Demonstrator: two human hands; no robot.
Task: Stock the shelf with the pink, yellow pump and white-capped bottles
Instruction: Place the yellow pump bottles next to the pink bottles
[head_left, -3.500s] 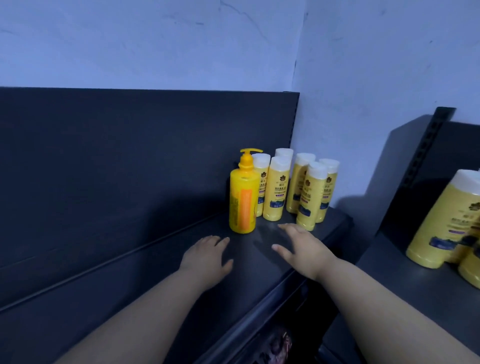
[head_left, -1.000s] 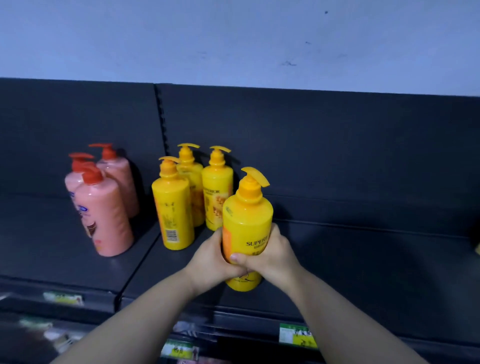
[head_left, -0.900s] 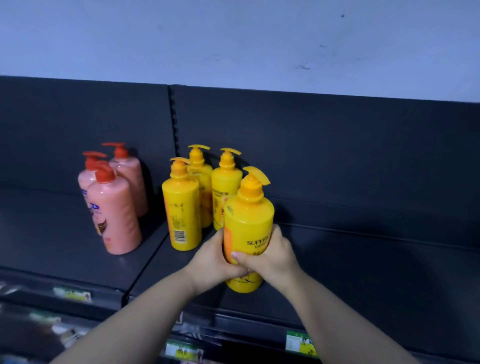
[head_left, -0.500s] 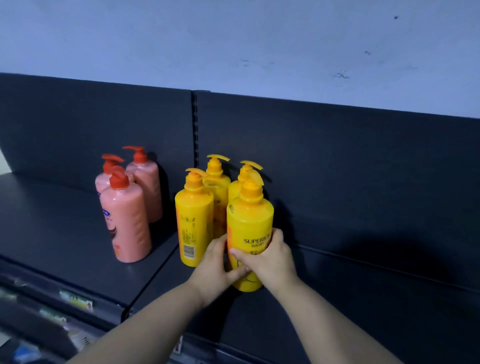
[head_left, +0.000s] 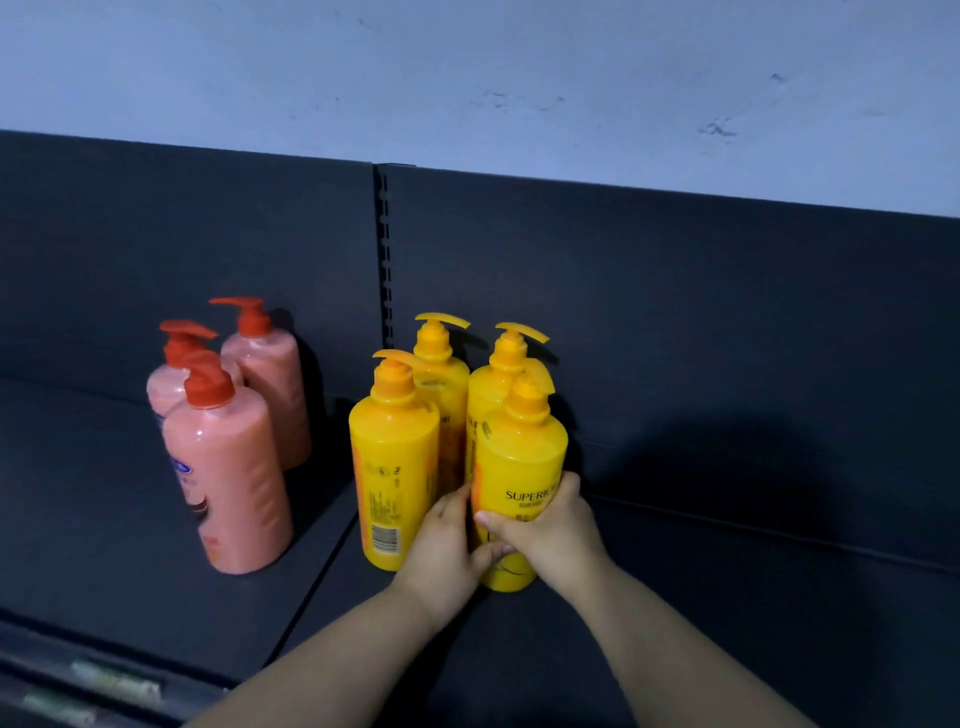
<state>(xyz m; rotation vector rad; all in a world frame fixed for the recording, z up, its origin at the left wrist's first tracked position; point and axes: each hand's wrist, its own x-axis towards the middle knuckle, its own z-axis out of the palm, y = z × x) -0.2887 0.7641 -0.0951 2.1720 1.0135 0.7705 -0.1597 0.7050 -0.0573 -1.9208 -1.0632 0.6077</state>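
A yellow pump bottle (head_left: 522, 467) stands upright on the dark shelf (head_left: 675, 623), and both hands hold its lower half. My left hand (head_left: 447, 545) wraps its left side, my right hand (head_left: 550, 530) its right side, thumb across the front. Three more yellow pump bottles (head_left: 395, 457) stand close by, one to its left and two behind. Left of them stand three pink pump bottles (head_left: 228, 467) with red pumps. No white-capped bottles are in view.
The dark back panel (head_left: 675, 312) rises behind the bottles, with a slotted upright (head_left: 385, 249) between two shelf sections. Bare shelf surface stretches to the right of the held bottle. Price-tag strips (head_left: 114, 686) run along the front edge at lower left.
Both hands have carried the yellow pump bottle further back and set it against the other yellow bottles. The view has shifted right and closer to the shelf.
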